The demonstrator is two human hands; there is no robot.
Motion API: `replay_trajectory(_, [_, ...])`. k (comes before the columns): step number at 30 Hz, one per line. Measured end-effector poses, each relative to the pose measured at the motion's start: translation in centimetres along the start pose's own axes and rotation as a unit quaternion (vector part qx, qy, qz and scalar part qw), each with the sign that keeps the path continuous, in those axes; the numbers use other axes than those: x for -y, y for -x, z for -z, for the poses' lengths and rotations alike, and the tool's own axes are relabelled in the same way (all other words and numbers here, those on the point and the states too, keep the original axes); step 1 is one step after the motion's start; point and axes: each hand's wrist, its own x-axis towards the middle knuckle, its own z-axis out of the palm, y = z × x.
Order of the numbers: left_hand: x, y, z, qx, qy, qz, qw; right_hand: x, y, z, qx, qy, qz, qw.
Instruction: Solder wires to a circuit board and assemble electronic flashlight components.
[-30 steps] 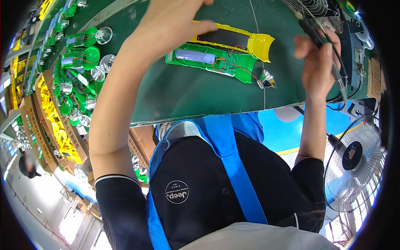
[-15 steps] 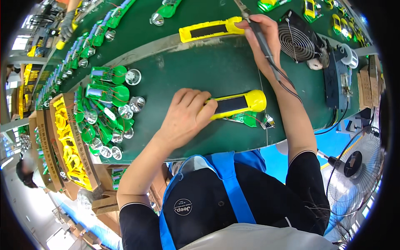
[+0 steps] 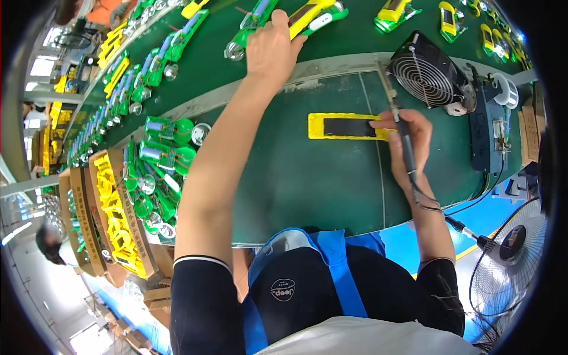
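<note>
The left hand (image 3: 273,47) is reaching far up the green bench (image 3: 307,183), fingers curling over a yellow-and-green assembly (image 3: 309,15); the right hand (image 3: 408,139) is gripping a soldering iron (image 3: 395,109) pen-style, fingertips touching a yellow housing (image 3: 346,126) lying flat mid-bench, beside a small black fan (image 3: 427,71).

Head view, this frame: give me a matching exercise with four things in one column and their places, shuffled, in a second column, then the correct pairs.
Things:
1. left hand
2. right hand
3. black fan
4. yellow shells

Places:
A. in a box at the left end of the workbench
B. at the far right of the green mat, past the soldering iron tip
C. reaching out onto the far belt, on a yellow and green part
D. holding the soldering iron beside the yellow panel

Pairs: 1-C, 2-D, 3-B, 4-A
</note>
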Motion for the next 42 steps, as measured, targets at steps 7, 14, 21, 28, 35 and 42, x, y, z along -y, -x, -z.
replay_trajectory(7, [1.2, -4.8, -3.7, -0.113, -0.081, -0.066, 0.988, -2.2, 0.5, 0.8, 0.052, -0.023, 0.048, 0.997])
replay_trajectory(14, [6.3, -6.4, -0.8, 0.222, -0.143, 0.144, 0.954, -1.0, 0.1, 0.5, 0.078, -0.009, 0.045, 0.996])
replay_trajectory(21, [2.3, 0.5, 7.6, 0.256, -0.082, 0.068, 0.961, -1.3, 0.9, 0.0, 0.069, -0.077, 0.008, 0.995])
replay_trajectory(28, [-4.5, 16.1, 14.0, 0.301, 0.421, 0.289, 0.805, -1.0, 0.3, -0.9, 0.081, -0.075, 0.038, 0.993])
replay_trajectory(35, [-8.6, 17.8, 12.1, 0.316, 0.591, 0.354, 0.652, 5.0, 0.5, 4.7, 0.052, 0.260, 0.191, 0.945])
replay_trajectory(42, [-8.7, 14.9, 8.3, 0.206, 0.250, -0.213, 0.922, 4.4, 8.8, 8.2, -0.083, -0.104, -0.059, 0.989])
